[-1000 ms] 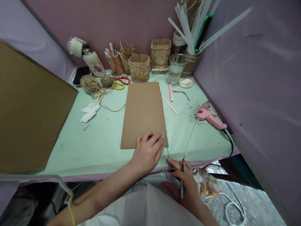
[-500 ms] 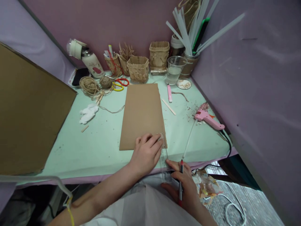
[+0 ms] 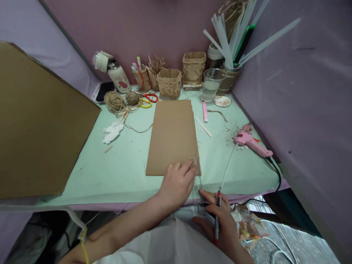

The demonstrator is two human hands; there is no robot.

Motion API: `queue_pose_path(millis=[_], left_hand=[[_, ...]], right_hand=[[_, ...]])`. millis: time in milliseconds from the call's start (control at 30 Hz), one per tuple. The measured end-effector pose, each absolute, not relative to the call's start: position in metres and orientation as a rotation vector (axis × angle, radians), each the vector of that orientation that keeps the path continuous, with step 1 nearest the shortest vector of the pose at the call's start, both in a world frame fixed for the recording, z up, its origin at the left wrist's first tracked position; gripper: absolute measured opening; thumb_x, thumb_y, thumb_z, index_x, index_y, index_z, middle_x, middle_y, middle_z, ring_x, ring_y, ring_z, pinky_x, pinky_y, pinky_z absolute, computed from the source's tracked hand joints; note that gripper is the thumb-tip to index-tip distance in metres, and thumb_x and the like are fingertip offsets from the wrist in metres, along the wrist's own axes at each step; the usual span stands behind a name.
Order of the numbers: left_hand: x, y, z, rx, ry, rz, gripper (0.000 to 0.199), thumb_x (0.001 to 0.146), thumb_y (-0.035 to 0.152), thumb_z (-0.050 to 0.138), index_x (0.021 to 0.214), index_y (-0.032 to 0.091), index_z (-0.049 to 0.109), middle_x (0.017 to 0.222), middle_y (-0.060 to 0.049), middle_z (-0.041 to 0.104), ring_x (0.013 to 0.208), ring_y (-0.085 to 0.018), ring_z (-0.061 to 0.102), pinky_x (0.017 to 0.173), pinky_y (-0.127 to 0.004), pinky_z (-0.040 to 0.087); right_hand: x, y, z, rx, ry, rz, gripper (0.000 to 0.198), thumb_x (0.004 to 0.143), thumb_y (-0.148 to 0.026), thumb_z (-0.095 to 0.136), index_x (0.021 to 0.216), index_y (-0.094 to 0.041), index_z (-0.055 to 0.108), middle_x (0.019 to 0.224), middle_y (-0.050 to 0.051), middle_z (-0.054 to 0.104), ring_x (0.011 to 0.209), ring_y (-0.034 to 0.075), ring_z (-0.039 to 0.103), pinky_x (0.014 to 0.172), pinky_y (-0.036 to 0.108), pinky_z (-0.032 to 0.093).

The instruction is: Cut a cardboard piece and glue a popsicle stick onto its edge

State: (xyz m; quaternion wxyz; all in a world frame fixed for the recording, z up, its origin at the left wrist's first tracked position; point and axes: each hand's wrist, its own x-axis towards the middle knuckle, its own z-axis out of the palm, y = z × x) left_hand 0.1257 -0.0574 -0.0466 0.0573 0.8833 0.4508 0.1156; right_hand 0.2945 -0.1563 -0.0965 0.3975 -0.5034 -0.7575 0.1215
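Note:
A flat rectangle of brown cardboard (image 3: 173,135) lies on the pale green tabletop. Over its lower right corner sits one end of a clear ruler (image 3: 197,187), which runs down past the table's front edge. My left hand (image 3: 178,183) presses the ruler end onto the cardboard, its fingers bent and close together. Just past the edge, my right hand (image 3: 220,216) holds a red and dark pen (image 3: 218,216) upright between thumb and fingers. Its forefinger rests along the ruler's side, with the thumb near the lower end.
A pink glue gun (image 3: 253,143) lies at right with its cord over the edge. Twine (image 3: 114,102), scissors (image 3: 147,102), a pink cutter (image 3: 205,112) and a wooden stick (image 3: 204,127) surround the cardboard. A cup of water (image 3: 210,88) stands behind. Large cardboard (image 3: 41,124) leans at left.
The whole view has shifted slightly, so everything appears further right. Both hands keep nearly the same pose on the ruler and pen.

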Motion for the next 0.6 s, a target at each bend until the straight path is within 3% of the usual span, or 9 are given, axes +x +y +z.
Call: queue_pose_path(millis=[600], left_hand=[[0.1263,-0.0539,-0.0449,2.633,1.356,0.363,0.030,0.095,0.021,0.045,0.121,0.020,0.060,0.136,-0.008,0.057,0.093,-0.023,0.057,0.072,-0.039,0.042]], right_hand=[[0.2933,-0.1537,-0.0911,-1.280,-1.921,0.308,0.019,0.086,-0.029,0.063,0.090,-0.025,0.044,0.115,0.013,0.069,0.101,0.027,0.066,0.088,0.047,0.043]])
